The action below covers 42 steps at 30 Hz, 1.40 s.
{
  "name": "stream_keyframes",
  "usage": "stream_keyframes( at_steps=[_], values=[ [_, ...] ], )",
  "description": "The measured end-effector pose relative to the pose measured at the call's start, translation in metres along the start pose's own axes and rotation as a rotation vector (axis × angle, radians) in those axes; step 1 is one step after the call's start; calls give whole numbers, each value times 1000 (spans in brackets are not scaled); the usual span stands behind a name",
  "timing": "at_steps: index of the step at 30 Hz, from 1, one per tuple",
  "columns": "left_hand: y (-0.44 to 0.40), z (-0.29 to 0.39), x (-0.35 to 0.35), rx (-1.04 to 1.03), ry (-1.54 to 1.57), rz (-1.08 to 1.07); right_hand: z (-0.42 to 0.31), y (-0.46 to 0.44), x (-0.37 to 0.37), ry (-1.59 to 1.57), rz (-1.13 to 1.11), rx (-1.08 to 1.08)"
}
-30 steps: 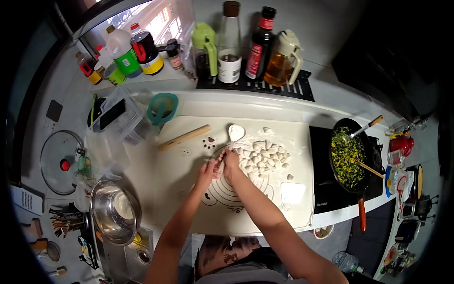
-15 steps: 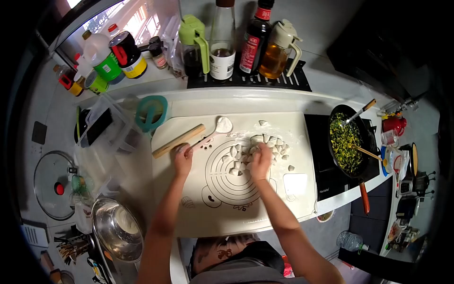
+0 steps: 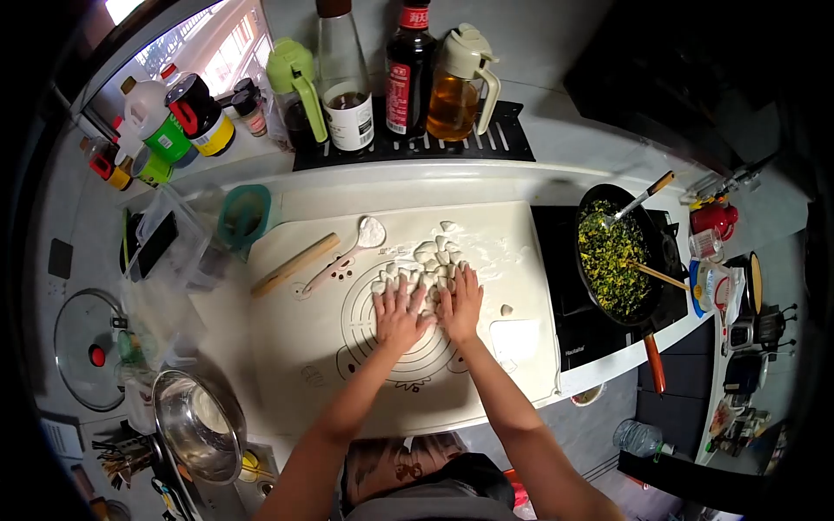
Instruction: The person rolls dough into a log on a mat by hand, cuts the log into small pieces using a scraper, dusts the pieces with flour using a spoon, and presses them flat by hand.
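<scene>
Several small floured dough pieces (image 3: pixel 426 251) lie bunched on a cream pastry mat (image 3: pixel 287 347) printed with circles. My left hand (image 3: pixel 401 319) rests palm down at the near left side of the bunch, its fingers spread over some pieces. Beside it, my right hand (image 3: pixel 460 304) lies the same way on the right side, fingers stretched out. Parts of the dough are hidden under both hands. A spoon (image 3: pixel 372 233) with flour in its bowl sits left of the dough, next to a wooden rolling pin (image 3: pixel 295 264). One stray dough piece (image 3: pixel 506 310) lies to the right.
To the right, a wok (image 3: pixel 577 260) of chopped green and yellow filling stands on a black cooktop (image 3: pixel 549 304). Bottles (image 3: pixel 410 78) line a black rack at the back. A steel bowl (image 3: pixel 228 460) and clear plastic containers (image 3: pixel 187 304) are on the left.
My left hand has let go of the spoon handle and moved right onto the dough. My right hand has flattened and spread its fingers. The camera view has shifted slightly.
</scene>
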State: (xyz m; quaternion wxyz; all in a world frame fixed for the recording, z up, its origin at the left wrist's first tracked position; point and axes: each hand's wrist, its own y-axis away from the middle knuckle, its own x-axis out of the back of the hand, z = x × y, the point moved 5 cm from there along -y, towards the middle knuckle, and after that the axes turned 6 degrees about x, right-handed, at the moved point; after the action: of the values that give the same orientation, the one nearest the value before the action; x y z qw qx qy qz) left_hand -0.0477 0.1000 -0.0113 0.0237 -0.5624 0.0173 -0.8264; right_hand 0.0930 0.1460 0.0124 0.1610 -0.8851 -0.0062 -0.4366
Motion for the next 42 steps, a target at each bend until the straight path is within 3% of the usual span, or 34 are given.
stream_keyframes(
  at_steps=[2,5,8,11,14,16,18,21,22,26,29,30,32,33,35,38,40,42],
  values=[
    [-21,-1,6,34,-112,146,9,5,22,23,17,32],
    [-66,10,17,-25,13,260,43,17,53,122,105,-97],
    [-126,28,-9,-67,264,187,78,36,50,-11,143,-154],
    [-162,51,-25,-14,201,-8,79,43,45,-216,84,-68],
    [-144,91,-12,-106,58,-391,57,41,40,-309,-73,15],
    [-109,103,-11,-302,-56,-271,57,45,28,-327,-178,76],
    [-73,91,-15,-345,-31,-90,56,45,37,-163,-129,321],
    [-30,52,-13,-419,-190,-66,64,43,64,-51,-60,276],
    [-25,42,-6,-436,-379,29,69,43,69,15,-55,233],
    [-50,18,2,-33,-320,-105,82,34,72,-31,49,138],
    [-77,65,-8,255,-211,-169,86,19,72,40,229,45],
    [-76,82,-19,233,-155,-60,96,15,68,119,226,-24],
    [-62,112,-31,100,-73,-46,113,10,59,271,219,-164],
    [-50,120,-28,11,-117,-80,113,6,61,332,251,-135],
    [-19,123,-26,-151,-105,-41,123,-8,62,88,188,-13],
    [18,70,-52,-252,29,-5,118,-9,56,-114,168,86],
    [22,42,-7,-144,-183,-97,109,-2,60,-223,45,50],
    [17,5,13,-63,-286,76,100,7,66,-226,-22,-22]
  ],
)
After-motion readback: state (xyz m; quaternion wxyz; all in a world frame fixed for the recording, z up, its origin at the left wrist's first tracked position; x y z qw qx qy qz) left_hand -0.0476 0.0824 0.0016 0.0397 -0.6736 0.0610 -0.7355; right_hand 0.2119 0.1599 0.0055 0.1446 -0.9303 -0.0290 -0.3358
